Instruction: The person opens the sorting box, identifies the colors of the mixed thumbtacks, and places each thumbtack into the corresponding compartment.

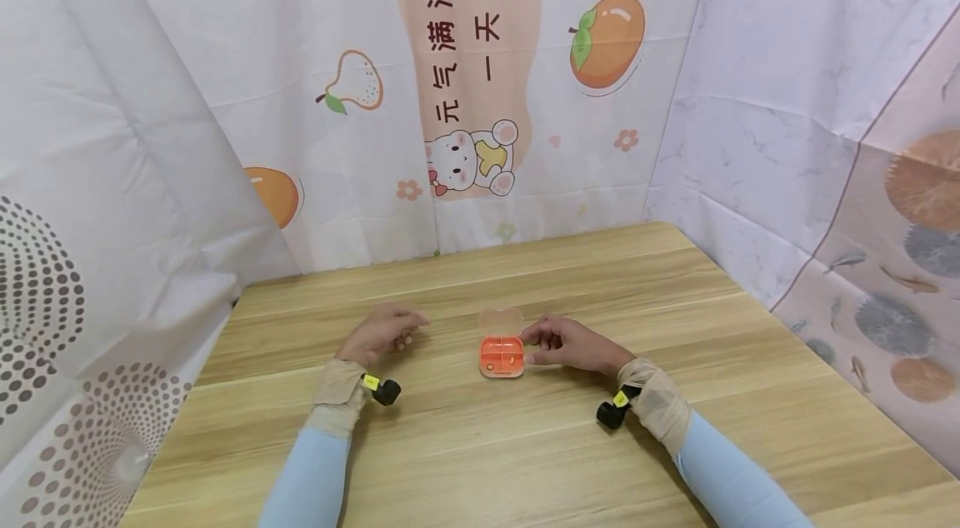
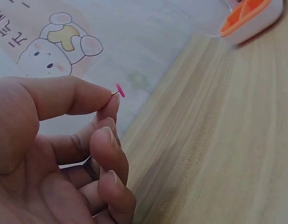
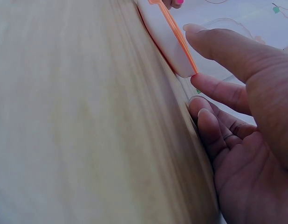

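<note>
A small orange-and-white box (image 1: 502,357) with its clear lid (image 1: 501,321) raised sits on the wooden table, divided inside into compartments. Tiny items lie in its front compartments, too small to identify. To the left of the box, my left hand (image 1: 384,332) is above the table. Its thumb and index finger pinch a small pink-headed stud (image 2: 120,90) with a thin metal pin, seen in the left wrist view. My right hand (image 1: 573,343) is at the box's right side. In the right wrist view its index fingertip touches the box's corner (image 3: 183,70), with the thumb spread apart from it.
The wooden table (image 1: 420,445) stretches around both hands. A printed white curtain (image 1: 360,178) hangs behind its far edge, with more curtains on the left and right. Each wrist carries a small black camera, like the left one (image 1: 386,391).
</note>
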`<move>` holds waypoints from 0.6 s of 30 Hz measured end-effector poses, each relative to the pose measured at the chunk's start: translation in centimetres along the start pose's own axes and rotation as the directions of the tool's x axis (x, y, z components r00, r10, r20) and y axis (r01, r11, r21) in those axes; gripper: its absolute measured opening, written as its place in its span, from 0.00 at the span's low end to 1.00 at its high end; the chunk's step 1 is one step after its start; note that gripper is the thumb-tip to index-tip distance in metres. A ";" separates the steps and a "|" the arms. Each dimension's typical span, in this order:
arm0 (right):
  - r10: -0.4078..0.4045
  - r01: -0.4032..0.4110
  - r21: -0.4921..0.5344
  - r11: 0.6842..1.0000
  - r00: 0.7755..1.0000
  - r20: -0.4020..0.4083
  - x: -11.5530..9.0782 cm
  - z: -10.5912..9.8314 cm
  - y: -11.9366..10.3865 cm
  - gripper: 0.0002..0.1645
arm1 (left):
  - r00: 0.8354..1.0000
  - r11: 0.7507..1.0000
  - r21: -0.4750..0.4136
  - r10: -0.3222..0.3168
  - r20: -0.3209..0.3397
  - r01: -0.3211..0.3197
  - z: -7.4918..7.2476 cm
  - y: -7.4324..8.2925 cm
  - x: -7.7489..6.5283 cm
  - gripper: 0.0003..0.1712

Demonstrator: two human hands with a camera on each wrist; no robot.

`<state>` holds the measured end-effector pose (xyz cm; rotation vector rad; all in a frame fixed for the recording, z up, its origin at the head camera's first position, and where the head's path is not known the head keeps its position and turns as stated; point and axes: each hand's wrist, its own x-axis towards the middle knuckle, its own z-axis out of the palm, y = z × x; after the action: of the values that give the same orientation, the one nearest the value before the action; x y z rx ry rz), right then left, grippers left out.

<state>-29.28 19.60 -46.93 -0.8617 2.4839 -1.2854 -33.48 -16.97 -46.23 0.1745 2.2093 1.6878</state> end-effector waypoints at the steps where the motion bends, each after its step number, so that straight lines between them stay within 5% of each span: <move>1: -0.002 0.002 -0.001 1.000 1.000 0.002 0.0 0.0 0.0 0.22 | 1.000 1.000 0.009 0.005 0.004 -0.005 0.1 0.0 0.0 0.23; 18: 0.010 -0.010 0.004 1.000 1.000 0.009 -0.1 -0.1 0.1 0.22 | 0.996 0.993 0.102 0.055 0.067 -0.062 1.5 0.5 0.1 0.21</move>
<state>-29.29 19.72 -46.94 -0.8517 2.4743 -1.2806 -33.11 -15.42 -46.17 0.3185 2.2660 1.5744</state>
